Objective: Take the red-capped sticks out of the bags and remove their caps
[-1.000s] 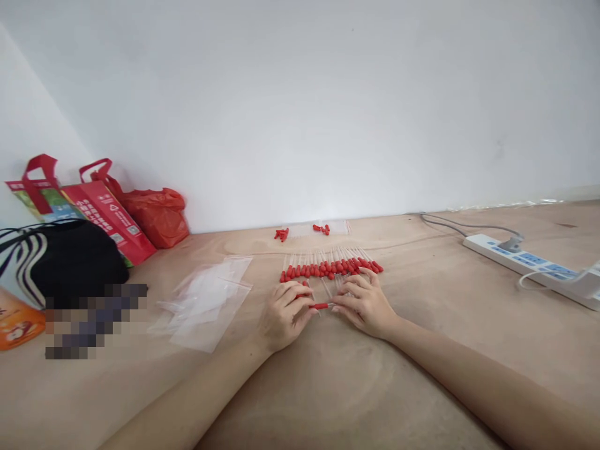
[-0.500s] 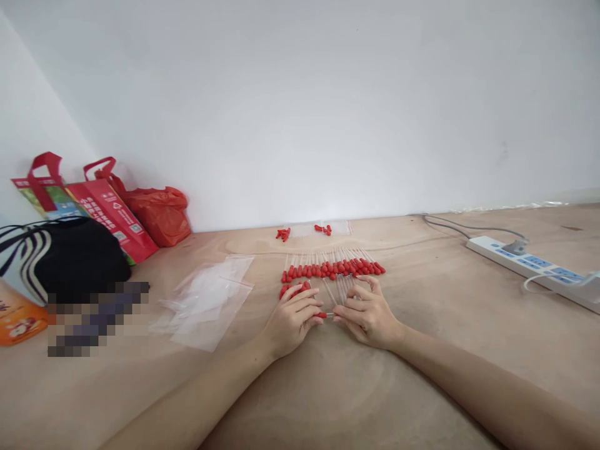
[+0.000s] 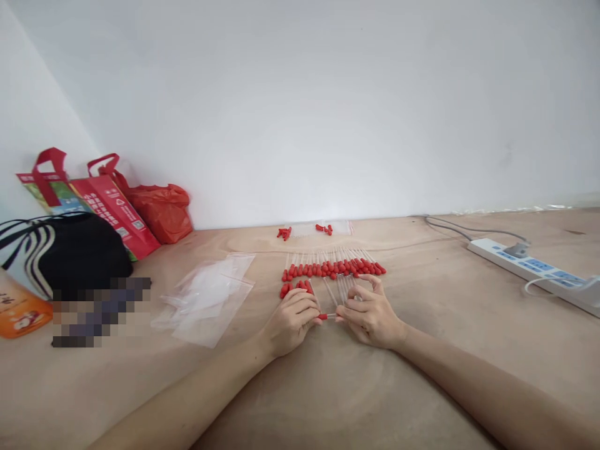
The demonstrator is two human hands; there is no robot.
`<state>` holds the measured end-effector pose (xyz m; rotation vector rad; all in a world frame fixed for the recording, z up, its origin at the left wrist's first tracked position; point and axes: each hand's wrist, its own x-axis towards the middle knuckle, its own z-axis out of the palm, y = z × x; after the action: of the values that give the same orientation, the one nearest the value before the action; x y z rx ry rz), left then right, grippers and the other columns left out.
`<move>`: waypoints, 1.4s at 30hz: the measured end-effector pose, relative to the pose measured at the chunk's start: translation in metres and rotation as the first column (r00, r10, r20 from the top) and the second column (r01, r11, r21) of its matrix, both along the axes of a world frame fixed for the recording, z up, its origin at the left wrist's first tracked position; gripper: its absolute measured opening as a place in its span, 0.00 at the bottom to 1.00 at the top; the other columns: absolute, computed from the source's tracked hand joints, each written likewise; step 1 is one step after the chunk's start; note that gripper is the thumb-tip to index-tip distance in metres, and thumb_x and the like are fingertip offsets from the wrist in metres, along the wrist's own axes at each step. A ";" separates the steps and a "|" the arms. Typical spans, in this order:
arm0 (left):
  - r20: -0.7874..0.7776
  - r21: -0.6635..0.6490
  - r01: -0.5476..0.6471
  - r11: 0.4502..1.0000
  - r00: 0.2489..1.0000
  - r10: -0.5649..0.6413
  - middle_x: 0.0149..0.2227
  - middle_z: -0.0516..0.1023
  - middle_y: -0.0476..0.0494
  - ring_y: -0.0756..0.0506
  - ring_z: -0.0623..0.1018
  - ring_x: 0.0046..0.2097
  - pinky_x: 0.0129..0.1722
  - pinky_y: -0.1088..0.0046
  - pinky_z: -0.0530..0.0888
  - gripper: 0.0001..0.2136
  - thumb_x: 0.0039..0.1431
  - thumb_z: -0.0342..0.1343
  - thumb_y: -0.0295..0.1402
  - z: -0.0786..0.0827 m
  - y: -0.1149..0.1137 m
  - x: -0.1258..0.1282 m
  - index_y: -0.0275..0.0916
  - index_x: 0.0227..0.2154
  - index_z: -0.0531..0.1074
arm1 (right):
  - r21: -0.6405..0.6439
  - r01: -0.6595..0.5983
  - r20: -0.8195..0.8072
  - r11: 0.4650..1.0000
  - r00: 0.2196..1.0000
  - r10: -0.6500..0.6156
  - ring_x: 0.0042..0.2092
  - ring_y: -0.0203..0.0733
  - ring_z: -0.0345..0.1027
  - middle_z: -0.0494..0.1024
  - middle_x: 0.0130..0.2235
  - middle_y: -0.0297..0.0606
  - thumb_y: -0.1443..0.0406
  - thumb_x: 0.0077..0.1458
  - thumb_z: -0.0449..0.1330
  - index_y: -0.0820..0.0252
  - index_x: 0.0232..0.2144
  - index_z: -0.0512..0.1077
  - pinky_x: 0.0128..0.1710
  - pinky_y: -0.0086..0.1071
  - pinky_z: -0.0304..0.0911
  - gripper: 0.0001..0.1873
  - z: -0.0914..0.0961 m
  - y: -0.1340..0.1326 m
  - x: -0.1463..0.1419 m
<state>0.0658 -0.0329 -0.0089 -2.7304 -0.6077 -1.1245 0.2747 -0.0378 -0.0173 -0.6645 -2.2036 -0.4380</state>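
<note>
On the wooden surface my left hand pinches a small red rubber cap, and my right hand pinches the thin clear tube that meets it. Both hands are closed, fingertips almost touching. Just beyond them lies a row of several clear tubes with red caps. A few loose red caps lie by my left fingers, and bare clear tubes lie under my right fingers.
Clear plastic bags lie to the left. Farther left stand a black striped bag, red shopping bags and an orange packet. More red caps lie near the wall. A white power strip with cables sits at right.
Both hands have drawn slightly nearer to me with the cap and tube pressed together. The red cap shows less between the fingertips. More loose caps show by my left hand.
</note>
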 end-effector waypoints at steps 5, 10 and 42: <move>-0.012 -0.003 -0.007 1.000 1.000 0.007 0.28 0.75 0.46 0.48 0.73 0.38 0.43 0.67 0.69 0.08 0.58 0.48 0.29 -0.001 -0.001 0.000 0.37 0.26 0.70 | -0.005 0.016 0.018 1.000 1.000 -0.016 0.31 0.33 0.60 0.69 0.19 0.27 0.63 0.54 0.52 0.56 0.27 0.69 0.51 0.42 0.40 0.08 -0.001 0.000 0.001; -0.034 -0.018 0.005 1.000 0.999 -0.005 0.28 0.75 0.46 0.47 0.73 0.38 0.42 0.67 0.69 0.07 0.57 0.49 0.28 0.000 -0.001 -0.002 0.37 0.26 0.69 | -0.006 0.003 0.021 1.000 1.000 -0.003 0.31 0.33 0.60 0.68 0.19 0.27 0.63 0.54 0.52 0.56 0.26 0.69 0.50 0.42 0.41 0.08 -0.002 0.000 0.003; -0.495 -0.179 -0.958 0.223 0.283 0.821 0.34 0.74 0.39 0.40 0.74 0.37 0.33 0.68 0.67 0.12 0.51 0.47 0.34 0.032 0.038 -0.133 0.37 0.37 0.67 | -0.219 0.247 -0.171 0.944 0.943 -0.286 0.29 0.35 0.60 0.72 0.22 0.32 0.71 0.48 0.52 0.59 0.24 0.70 0.34 0.33 0.46 0.07 -0.012 0.026 -0.010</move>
<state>-0.0669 0.0052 0.0233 -1.9276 -2.2462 -0.2016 0.2645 -0.0113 -0.0295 -1.0764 -1.9857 -0.2783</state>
